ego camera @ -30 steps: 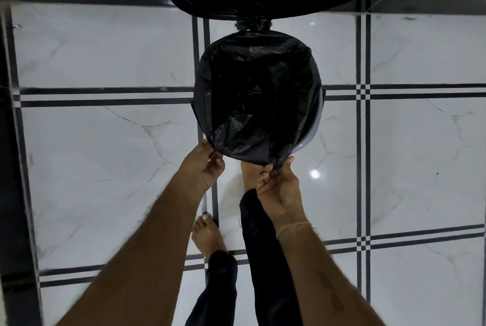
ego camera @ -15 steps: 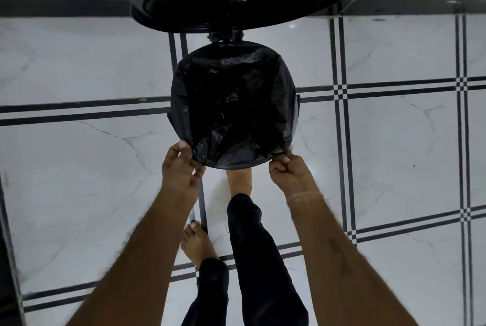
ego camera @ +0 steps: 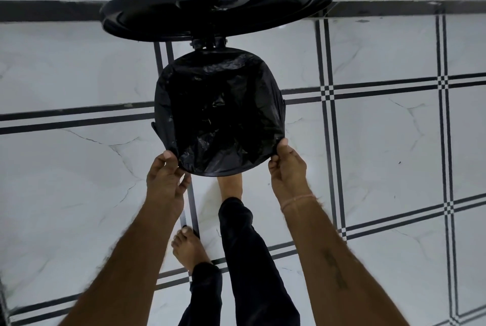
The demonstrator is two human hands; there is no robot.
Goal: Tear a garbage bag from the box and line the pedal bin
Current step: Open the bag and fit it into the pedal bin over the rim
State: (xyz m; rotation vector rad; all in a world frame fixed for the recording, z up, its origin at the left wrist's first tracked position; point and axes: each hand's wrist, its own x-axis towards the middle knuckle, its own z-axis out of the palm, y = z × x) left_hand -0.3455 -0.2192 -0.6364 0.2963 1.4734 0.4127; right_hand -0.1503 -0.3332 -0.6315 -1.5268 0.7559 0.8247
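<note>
Two bare hands hold the near edge of a black garbage bag (ego camera: 218, 112) that is stretched over the round mouth of the pedal bin (ego camera: 282, 104). The bag is thin, glossy plastic, crinkled and creased, sagging into the bin's dark inside; its rim is folded outward over the bin's edge, with only slivers of the hard black bin wall showing at the left and right sides. The left hand (ego camera: 165, 175) sits at the near-left of the bin, its grip narrow, thumb and fingers pinched on the bag's folded edge. The right hand (ego camera: 288, 165) sits at the near-right of the bin, its grip likewise closed on the plastic, thumb pressed along the rim. Beyond the bin, the lid (ego camera: 215, 7) stands raised on its hinge, a broad, smooth black disc with a ridged underside, blocking part of the wall behind. Directly below the bin's near edge a bare foot (ego camera: 230, 186) reaches under the bag's overhang, its toes hidden, with a dark trouser leg (ego camera: 244, 246) above it; a second bare foot (ego camera: 188, 246) stands nearer, left of that leg. The floor (ego camera: 79, 181) around the bin is polished white marble-look tile, veined with fine grey cracks and crossed by paired black lines. A thin thread band (ego camera: 297, 200) circles the right wrist.
</note>
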